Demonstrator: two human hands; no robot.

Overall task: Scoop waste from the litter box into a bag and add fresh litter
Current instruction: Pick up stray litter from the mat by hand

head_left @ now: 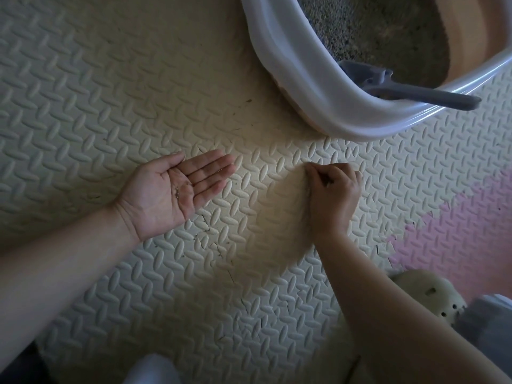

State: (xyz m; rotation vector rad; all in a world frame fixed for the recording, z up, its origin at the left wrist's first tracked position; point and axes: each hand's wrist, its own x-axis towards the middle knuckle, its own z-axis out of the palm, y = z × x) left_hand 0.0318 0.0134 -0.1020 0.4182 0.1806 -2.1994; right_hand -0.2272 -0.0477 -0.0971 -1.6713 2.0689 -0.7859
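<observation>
The right hand (pixel 332 189) is pinching stray litter grains off the foam floor mat (pixel 110 92), best dropped gently into the flat-open, cupped left hand (pixel 171 189).

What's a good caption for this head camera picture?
Left hand cups litter bits while right hand pinches at the mat.

Right hand (pixel 331 189) pinched, fingertips down at the mat (pixel 110 106). Left hand (pixel 171 189) lies left of the pinch, well apart, palm up, a few grains (pixel 177 191) in the palm. Litter box (pixel 291 79) sits beyond and right of the pinch; litter (pixel 382 31) inside, scoop (pixel 415 95) resting across the near rim. Shoe (pixel 432 295) nearer than the pinch, to its right.
</observation>
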